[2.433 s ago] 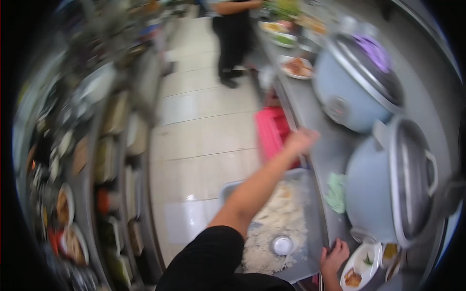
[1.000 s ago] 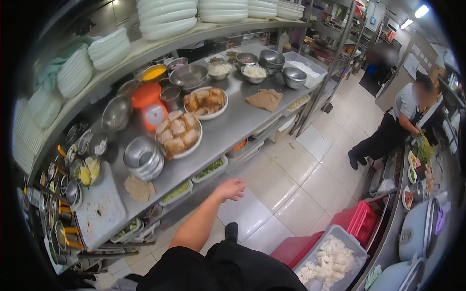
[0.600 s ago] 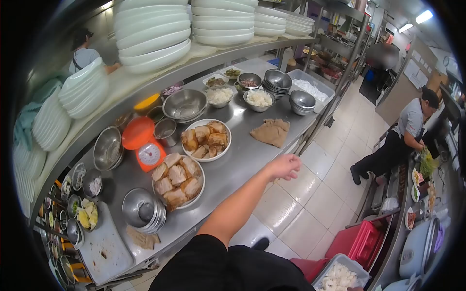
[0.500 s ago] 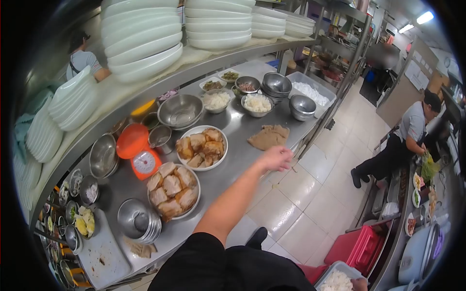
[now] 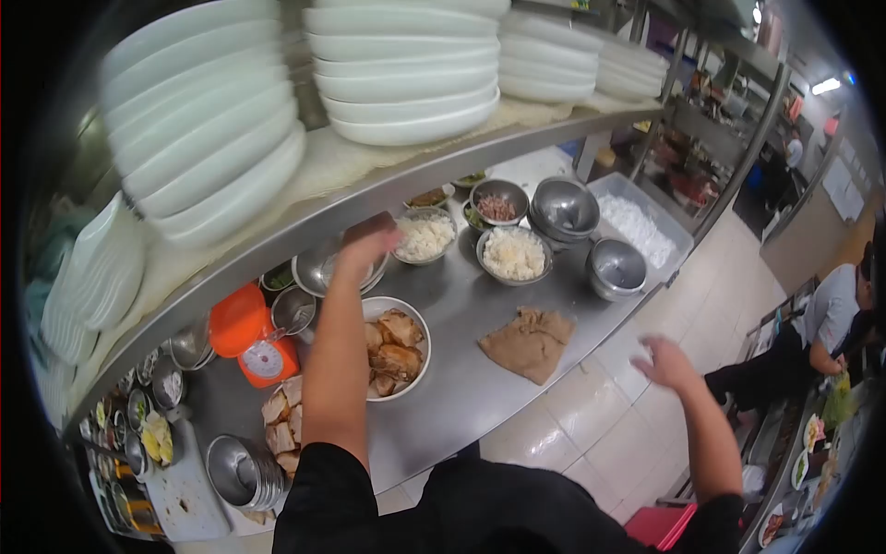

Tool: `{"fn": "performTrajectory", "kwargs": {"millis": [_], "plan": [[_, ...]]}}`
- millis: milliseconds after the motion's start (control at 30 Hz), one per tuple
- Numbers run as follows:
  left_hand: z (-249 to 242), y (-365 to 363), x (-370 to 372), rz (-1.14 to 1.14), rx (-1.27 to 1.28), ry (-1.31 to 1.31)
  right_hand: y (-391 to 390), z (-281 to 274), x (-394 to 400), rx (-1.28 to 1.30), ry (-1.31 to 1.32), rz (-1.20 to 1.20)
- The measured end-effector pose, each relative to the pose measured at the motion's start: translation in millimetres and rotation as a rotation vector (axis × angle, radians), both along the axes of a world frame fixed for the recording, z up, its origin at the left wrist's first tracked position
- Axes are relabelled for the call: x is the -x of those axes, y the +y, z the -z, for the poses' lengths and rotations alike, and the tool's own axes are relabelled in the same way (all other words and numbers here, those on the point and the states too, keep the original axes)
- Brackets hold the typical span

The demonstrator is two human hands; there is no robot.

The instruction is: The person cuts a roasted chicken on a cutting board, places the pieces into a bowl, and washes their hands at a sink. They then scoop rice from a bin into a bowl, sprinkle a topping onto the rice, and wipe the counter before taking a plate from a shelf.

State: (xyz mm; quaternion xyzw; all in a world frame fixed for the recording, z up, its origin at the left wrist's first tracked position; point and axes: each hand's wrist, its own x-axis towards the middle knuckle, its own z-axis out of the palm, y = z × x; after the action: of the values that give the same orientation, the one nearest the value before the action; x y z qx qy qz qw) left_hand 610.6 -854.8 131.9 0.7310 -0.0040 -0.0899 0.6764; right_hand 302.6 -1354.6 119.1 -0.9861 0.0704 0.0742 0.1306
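Note:
My left hand (image 5: 365, 246) reaches under the shelf edge, its fingertips right at the left rim of a metal bowl of white rice (image 5: 425, 236); blur hides how its fingers are set. Below that forearm is a white bowl of browned meat chunks (image 5: 399, 346), and the arm partly covers a second lot of meat (image 5: 282, 415). Out past the counter edge, my right hand (image 5: 666, 362) hangs over the floor, fingers spread and holding nothing. A folded brown cloth (image 5: 528, 343) lies on the counter to its left. Another metal bowl of rice (image 5: 514, 255) stands behind the cloth.
Stacked white dishes (image 5: 406, 78) line the overhead shelf (image 5: 369, 185). Nested metal bowls (image 5: 565, 209) and a clear bin of white material (image 5: 637, 222) stand at the far right. An orange scale (image 5: 263, 355) sits at left. A person (image 5: 826, 309) works at the right-hand counter.
My left hand has moved from beside the cloth left and back to the rice bowl. My right hand has let go of the rice tub and come up. The view has shifted.

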Motion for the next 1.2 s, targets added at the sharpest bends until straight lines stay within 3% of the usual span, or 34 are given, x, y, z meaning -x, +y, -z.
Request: {"fn": "performTrajectory", "kwargs": {"millis": [33,67,167,300,367,400,467,500,667,1200], "plan": [[-23,-6,-5,-0.066,-0.136,-0.05,3,3,-39,0.054,-0.038,-0.085],[-9,-2,-31,-0.078,-0.116,-0.078,27,-22,-73,-0.002,0.004,-0.02],[9,2,-87,-0.128,-0.096,-0.124,44,-36,-168,-0.09,-0.196,-0.138],[19,-5,-125,-0.191,-0.167,-0.056,60,-56,-285,0.126,-0.403,-0.107],[24,-14,-146,-0.222,-0.208,-0.035,60,-52,-349,0.28,-0.421,-0.123],[27,-19,-157,-0.234,-0.229,-0.03,66,-60,-377,0.267,-0.284,-0.112],[31,-30,-179,-0.259,-0.267,-0.023,53,-23,-435,0.297,-0.786,-0.356],[34,-35,-187,-0.269,-0.3,-0.011,49,-15,-457,0.303,-0.826,-0.41],[45,-55,-212,-0.322,-0.408,0.055,43,15,-549,0.237,-0.45,-0.35],[59,-82,-198,-0.421,-0.574,0.228,29,35,-614,-0.088,-0.228,-0.325]]}}
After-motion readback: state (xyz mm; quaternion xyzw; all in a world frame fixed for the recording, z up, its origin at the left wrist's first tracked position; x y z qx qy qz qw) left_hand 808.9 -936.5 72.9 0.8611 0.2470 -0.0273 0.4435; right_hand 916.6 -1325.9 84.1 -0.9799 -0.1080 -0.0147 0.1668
